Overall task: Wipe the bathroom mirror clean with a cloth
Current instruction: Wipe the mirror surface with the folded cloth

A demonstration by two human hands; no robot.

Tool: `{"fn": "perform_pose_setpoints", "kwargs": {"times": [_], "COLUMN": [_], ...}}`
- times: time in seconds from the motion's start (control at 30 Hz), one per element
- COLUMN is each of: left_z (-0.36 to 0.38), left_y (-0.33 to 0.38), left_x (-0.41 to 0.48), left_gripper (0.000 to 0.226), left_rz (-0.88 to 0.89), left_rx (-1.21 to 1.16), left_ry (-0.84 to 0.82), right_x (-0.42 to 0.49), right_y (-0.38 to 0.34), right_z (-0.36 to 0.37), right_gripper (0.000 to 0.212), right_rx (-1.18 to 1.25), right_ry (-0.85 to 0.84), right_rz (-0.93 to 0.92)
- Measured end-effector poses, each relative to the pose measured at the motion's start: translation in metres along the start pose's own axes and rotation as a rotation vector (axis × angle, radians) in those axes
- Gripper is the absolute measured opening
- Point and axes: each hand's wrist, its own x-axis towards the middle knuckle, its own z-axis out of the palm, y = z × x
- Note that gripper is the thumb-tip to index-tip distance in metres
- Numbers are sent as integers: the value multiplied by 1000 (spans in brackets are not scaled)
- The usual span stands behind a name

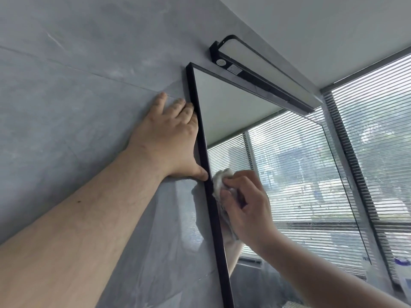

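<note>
- The mirror (224,112) hangs on a grey tiled wall (77,85), seen from below and at a steep angle, so its glass runs away to the right.
- A thin black frame (202,141) borders the mirror's left side and top corner.
- The left hand (169,138) lies flat against the wall just left of the frame, fingers straight and close together, pointing up.
- Its thumb reaches down and to the right, and the thumb tip touches the frame's outer edge.
- The right hand (246,205) is on the glass just right of the frame, lower than the left hand.
- Its fingers are curled round a crumpled white cloth (219,178) and hold it against the mirror.
- The cloth bulges out above the knuckles and lies right beside the frame's inner edge, with more of it trailing under the palm.
- Both forearms come in bare from the bottom of the view.
- A long black light fixture (262,72) with a pale panel is mounted on the wall just above the mirror's top edge, under the white ceiling (311,25).
- To the right, horizontal blinds (373,130) cover a window, and the glass reflects the same blinds and ceiling.
- A white container (403,278) with a blue top stands at the lower right edge, partly cut off.
</note>
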Motion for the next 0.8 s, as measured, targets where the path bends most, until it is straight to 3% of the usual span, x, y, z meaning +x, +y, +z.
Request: {"fn": "perform_pose_setpoints", "kwargs": {"times": [0.43,0.57,0.73,0.8], "left_z": [-2,-7,-26,-32], "left_y": [1,1,-12,-22], "left_x": [-2,-4,13,27], "left_gripper": [141,138,90,113], "left_rz": [-14,-4,6,-16], "left_rx": [-45,-57,-122,-77], "left_ry": [40,6,64,-4], "right_x": [164,166,140,131], "right_y": [-19,-19,-14,-12], "right_z": [41,41,30,27], "right_gripper": [10,10,7,4], "right_rx": [-41,-65,-71,-62], "right_ry": [62,42,13,6], "right_rz": [166,174,156,150]}}
